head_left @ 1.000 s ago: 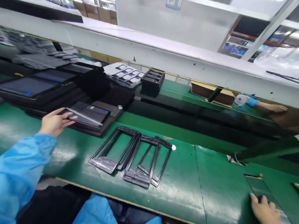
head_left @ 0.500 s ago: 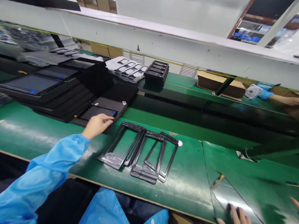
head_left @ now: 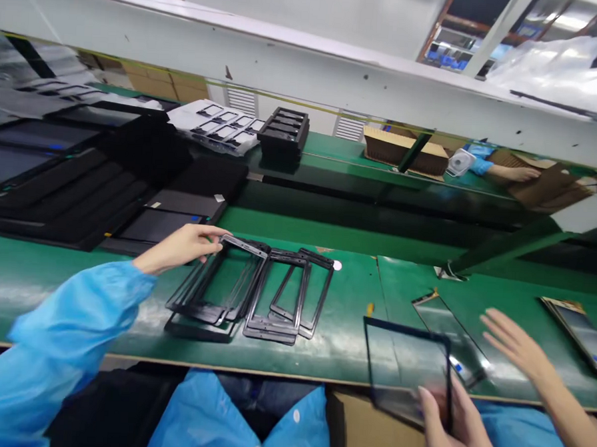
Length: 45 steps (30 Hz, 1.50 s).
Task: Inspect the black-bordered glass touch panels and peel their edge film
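Observation:
My left hand (head_left: 190, 248) pinches the top left corner of a black rectangular frame (head_left: 244, 245), its lower part blurred by motion. More black frames (head_left: 275, 332) lie overlapping on the green bench beside it. My right hand (head_left: 455, 425) grips a clear glass panel with a black border (head_left: 406, 362), tilted and held up over the bench's front edge. An orange flex tab sticks up from that panel's far edge. Behind it, another glass panel (head_left: 450, 331) lies flat on the bench. Left of my left hand, a dark screen (head_left: 158, 226) rests on a black foam tray.
A co-worker's open hand (head_left: 517, 342) reaches in from the right, near a screen stack (head_left: 577, 335). Stacked black trays (head_left: 80, 192) with screens stand at left. A low shelf (head_left: 296, 70) spans the back. A green post (head_left: 507, 244) rises at right.
My left hand moved from placing a screen on the tray to the black frames. My right hand lifted its glass panel off the bench. A co-worker's hand came further into view.

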{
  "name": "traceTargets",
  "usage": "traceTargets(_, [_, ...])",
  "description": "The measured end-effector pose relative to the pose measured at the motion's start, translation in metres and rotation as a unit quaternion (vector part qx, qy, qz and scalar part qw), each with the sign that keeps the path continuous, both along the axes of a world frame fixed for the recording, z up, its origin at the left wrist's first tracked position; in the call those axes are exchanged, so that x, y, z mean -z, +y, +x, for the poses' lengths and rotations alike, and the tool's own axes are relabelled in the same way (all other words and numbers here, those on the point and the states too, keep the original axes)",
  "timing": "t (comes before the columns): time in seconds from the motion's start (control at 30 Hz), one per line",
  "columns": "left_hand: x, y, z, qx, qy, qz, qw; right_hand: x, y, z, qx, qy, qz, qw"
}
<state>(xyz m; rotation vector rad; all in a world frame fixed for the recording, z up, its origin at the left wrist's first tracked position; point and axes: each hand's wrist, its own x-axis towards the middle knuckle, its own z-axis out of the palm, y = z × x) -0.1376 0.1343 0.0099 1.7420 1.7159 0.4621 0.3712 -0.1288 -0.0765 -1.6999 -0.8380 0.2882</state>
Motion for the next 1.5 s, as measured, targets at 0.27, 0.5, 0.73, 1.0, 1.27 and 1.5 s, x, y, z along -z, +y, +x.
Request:
traceTargets(0.27, [-0.033, -0.087, 0.112, 0.035, -0.334, -0.025, 0.942, -0.027, 0.03, -0.092, -0.143, 0.287, -0.001, 0.947])
traceTargets(0.5, [-0.005, -0.111, 0.165, 0.067, -0.404, 0.018, 0.912, -0.021, 0.027, -0.113, -0.165, 0.343, 0.005, 0.925])
traceTargets(0.73, [-0.005, -0.116, 0.172, 0.074, -0.429, 0.032, 0.9, -0.019, 0.029, -0.108, -0.172, 0.36, -0.001, 0.917])
traceTargets(1.0, [-0.008, -0.117, 0.175, 0.056, -0.428, 0.05, 0.901, -0.021, 0.027, -0.109, -0.181, 0.348, -0.007, 0.92])
traceTargets(1.27, [-0.004, -0.118, 0.174, 0.087, -0.429, 0.027, 0.898, -0.023, 0.027, -0.107, -0.164, 0.374, -0.006, 0.913])
traceTargets(1.5, [0.001, -0.12, 0.177, 0.079, -0.43, 0.007, 0.899, -0.016, 0.024, -0.104, -0.172, 0.357, -0.001, 0.918])
